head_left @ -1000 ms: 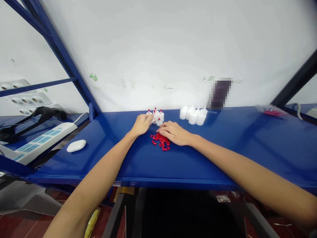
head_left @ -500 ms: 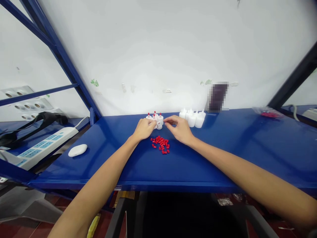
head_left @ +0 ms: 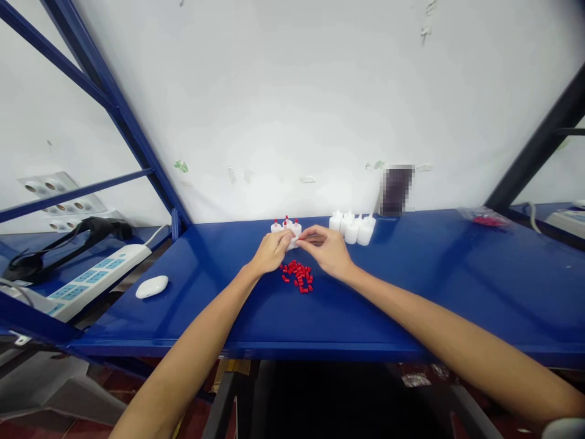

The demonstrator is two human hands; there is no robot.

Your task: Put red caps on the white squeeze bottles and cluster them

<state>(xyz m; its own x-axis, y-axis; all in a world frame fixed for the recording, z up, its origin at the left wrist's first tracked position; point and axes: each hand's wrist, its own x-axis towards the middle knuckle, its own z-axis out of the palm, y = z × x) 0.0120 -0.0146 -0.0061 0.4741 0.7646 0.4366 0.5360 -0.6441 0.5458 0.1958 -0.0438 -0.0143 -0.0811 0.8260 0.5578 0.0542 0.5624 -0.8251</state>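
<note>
Fingers of my left hand (head_left: 271, 252) are closed on a small white plastic bottle (head_left: 292, 245), mostly hidden between both hands. From the other side, my right hand (head_left: 329, 249) has thumb and forefinger pinched together at this bottle; what lies between the fingertips is too small to make out. Just behind my hands stand several white dropper bottles (head_left: 297, 229) with red caps on their tips. A loose heap of small red caps (head_left: 298, 274) lies in front, nearer to me. Right of my right hand, several white bottles with uncapped white nozzles (head_left: 351, 230) stand grouped.
The blue tabletop (head_left: 411, 292) runs along a white wall. A white oval case (head_left: 152, 286) lies at left, beside a power strip (head_left: 91, 280) and a black strap (head_left: 59, 244). A clear bag with red pieces (head_left: 487, 218) lies at far right; a pixelated dark object (head_left: 397, 190) leans on the wall.
My right hand has moved left, bringing its fingertips against the bottle in my left hand. The hands are now close together. The whole view has shifted slightly.
</note>
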